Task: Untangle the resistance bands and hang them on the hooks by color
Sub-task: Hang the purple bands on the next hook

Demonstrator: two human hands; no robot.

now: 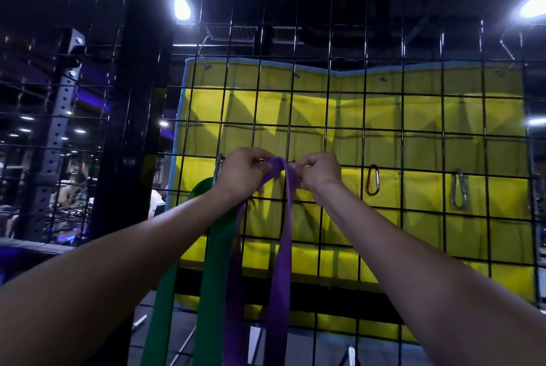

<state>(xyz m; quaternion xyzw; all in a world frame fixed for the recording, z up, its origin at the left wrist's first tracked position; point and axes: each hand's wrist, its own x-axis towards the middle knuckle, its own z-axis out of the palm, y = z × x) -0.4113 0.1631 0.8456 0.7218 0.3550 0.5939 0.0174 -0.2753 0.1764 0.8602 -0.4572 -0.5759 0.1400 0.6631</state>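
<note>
A purple resistance band hangs down from the black wire grid, its top loop held at grid height. My left hand pinches the top of the purple band on its left side. My right hand grips the band's top from the right, at a hook that my fingers hide. A green band hangs from a silver carabiner to the left, partly behind my left forearm. A red carabiner and a further silver carabiner hang bare on the grid to the right.
A yellow padded mat sits behind the grid. A black upright post and a perforated steel rack column stand to the left. Bright ceiling lamps glare above. Metal bars lie on the floor below the grid.
</note>
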